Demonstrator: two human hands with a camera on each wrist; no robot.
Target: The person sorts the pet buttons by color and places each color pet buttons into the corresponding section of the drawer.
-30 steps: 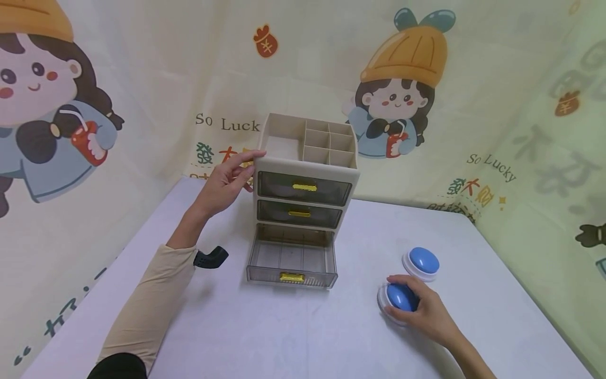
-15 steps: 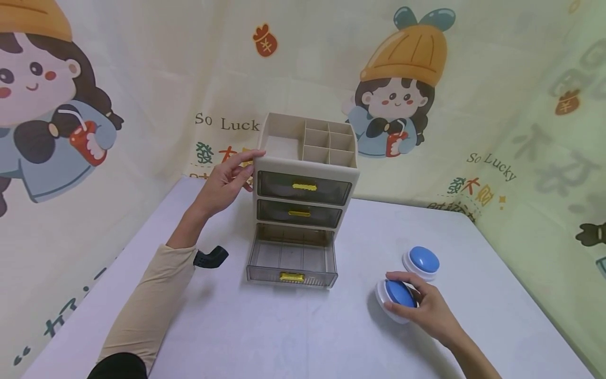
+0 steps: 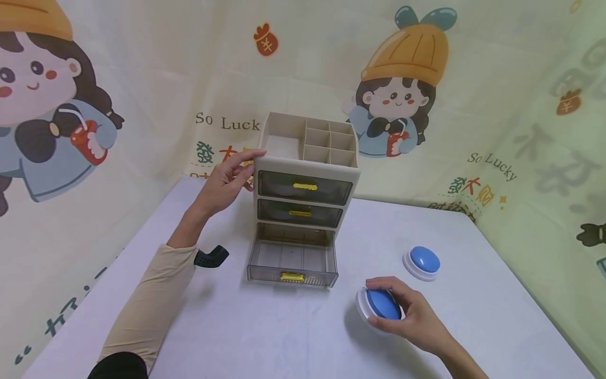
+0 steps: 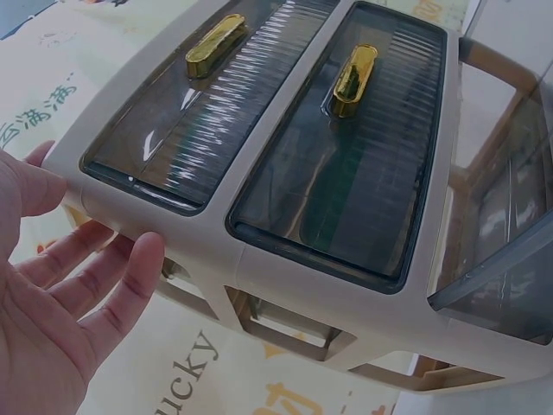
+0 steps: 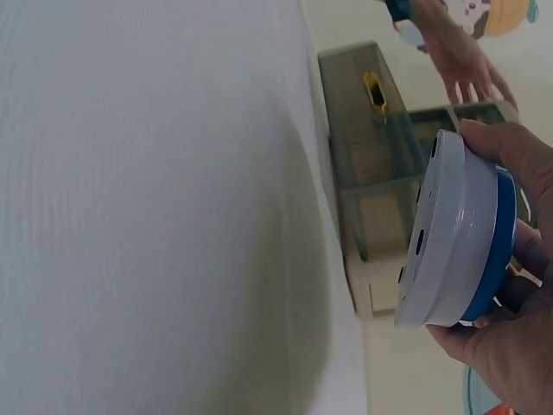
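In the head view a beige desktop drawer organizer (image 3: 307, 163) has its smoky bottom drawer (image 3: 292, 258) pulled out. My left hand (image 3: 226, 181) rests at its upper left edge; in the left wrist view the fingers (image 4: 112, 290) lie loosely along its side. With my right hand (image 3: 416, 316) I grip a round push button (image 3: 384, 303) by its rim. It has a white base and a blue domed top, and it is tilted above the table. The right wrist view shows its white underside (image 5: 432, 233) turned away from the palm.
A second blue and white push button (image 3: 423, 262) sits on the white table (image 3: 293, 337) behind my right hand. Two upper drawers (image 3: 303, 188) with gold handles are closed. A black curved piece (image 3: 211, 257) juts out by my left sleeve. A printed cloth (image 3: 312, 52) hangs behind.
My right hand has lifted the nearer push button off the table, tilted it and moved it left toward the drawer. The left hand and organizer have stayed put.
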